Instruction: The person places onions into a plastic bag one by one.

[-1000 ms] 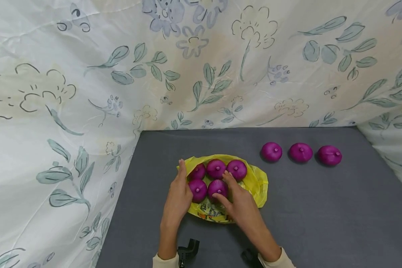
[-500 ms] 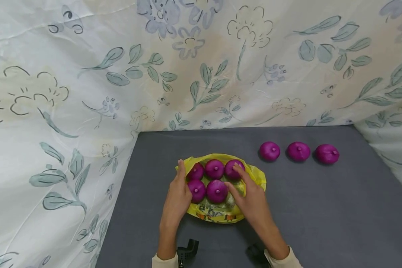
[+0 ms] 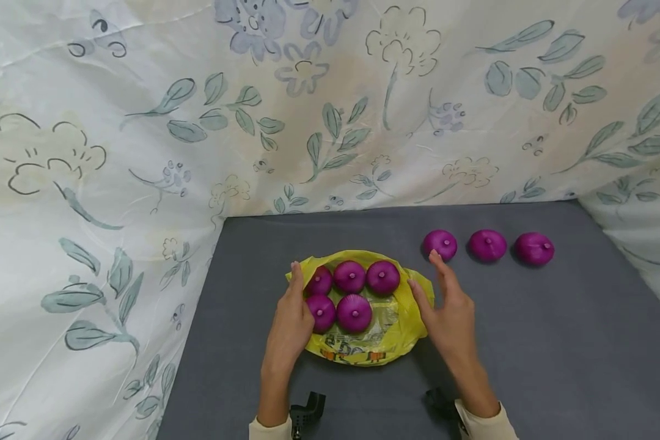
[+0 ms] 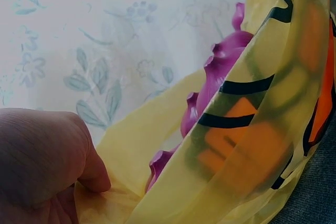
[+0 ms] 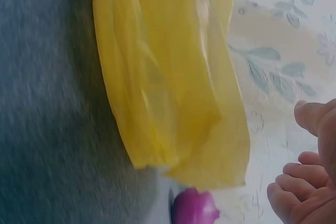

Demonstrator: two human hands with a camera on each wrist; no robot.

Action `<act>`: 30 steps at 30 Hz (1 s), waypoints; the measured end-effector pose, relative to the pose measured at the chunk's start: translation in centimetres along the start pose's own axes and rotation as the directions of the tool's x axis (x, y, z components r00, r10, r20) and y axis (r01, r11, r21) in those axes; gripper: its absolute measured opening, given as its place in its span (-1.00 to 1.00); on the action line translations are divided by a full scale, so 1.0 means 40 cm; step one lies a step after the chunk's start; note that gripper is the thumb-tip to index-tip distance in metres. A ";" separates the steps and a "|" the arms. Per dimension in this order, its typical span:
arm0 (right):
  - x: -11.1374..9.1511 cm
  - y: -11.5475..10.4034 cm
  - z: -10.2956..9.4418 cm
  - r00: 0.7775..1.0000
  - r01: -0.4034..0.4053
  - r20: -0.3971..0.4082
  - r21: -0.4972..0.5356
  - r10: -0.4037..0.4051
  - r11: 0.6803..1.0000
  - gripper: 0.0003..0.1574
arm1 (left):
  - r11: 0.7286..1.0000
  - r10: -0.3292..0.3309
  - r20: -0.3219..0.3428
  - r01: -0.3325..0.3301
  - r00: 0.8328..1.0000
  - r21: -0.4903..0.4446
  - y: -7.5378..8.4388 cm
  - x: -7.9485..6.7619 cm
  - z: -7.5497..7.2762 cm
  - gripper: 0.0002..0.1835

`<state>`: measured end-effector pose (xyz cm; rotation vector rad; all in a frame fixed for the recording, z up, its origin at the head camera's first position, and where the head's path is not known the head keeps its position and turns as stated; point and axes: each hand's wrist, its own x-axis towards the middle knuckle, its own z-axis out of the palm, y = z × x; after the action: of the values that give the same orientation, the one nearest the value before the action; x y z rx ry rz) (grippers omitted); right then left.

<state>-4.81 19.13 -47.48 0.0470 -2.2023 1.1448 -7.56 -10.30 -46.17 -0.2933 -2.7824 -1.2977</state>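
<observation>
A yellow plastic bag (image 3: 412,342) lies spread wide on the table with several purple onions (image 3: 354,313) inside, clustered toward its left and back. At the bag's left rim, my left hand (image 3: 289,324) grips the plastic, the thumb on the inner side; the left wrist view shows the thumb (image 4: 94,174) pressing the film. My right hand (image 3: 451,315) is empty, with thumb and fingers spread, beside and above the bag's right edge. Its fingertips overlap the nearest of three loose onions (image 3: 439,244) in the head view; I cannot tell whether they touch.
Two more loose onions, a middle one (image 3: 487,245) and a right one (image 3: 534,249), sit in a row near the back of the grey table (image 3: 555,342). A floral cloth (image 3: 330,110) hangs behind and at the sides.
My right hand has left the onions inside the bag and moved right, past the bag's edge toward the loose row. The left hand stays at the left rim.
</observation>
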 end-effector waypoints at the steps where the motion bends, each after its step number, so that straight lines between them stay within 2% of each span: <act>1: 0.003 0.004 -0.004 1.000 0.001 -0.013 0.003 -0.001 1.000 -0.09 | 1.000 -0.002 0.000 0.002 1.000 -0.003 -0.001 0.000 -0.001 -0.14; 8: 0.027 0.030 -0.033 0.995 -0.070 -0.065 -0.009 0.069 0.998 -0.03 | 1.000 -0.007 -0.009 0.007 1.000 -0.002 -0.007 0.001 -0.009 -0.14; 14: 0.046 0.046 -0.054 0.991 -0.102 -0.091 -0.036 0.098 0.994 0.02 | 1.000 -0.019 -0.012 0.019 1.000 -0.007 -0.009 0.002 -0.011 -0.13; 21: 0.083 0.059 -0.061 0.984 -0.162 -0.080 -0.053 0.158 0.985 0.06 | 1.000 -0.027 -0.012 0.027 1.000 -0.007 -0.011 0.000 -0.012 -0.11; 30: 0.111 0.097 -0.063 0.963 -0.268 -0.045 -0.036 0.266 0.963 0.10 | 1.000 -0.005 -0.025 0.005 1.000 -0.003 -0.012 0.001 -0.012 -0.11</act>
<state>-8.20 24.53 -46.76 -0.2968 -2.2442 1.2305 -7.72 -10.96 -46.24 -0.2687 -2.7633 -1.2972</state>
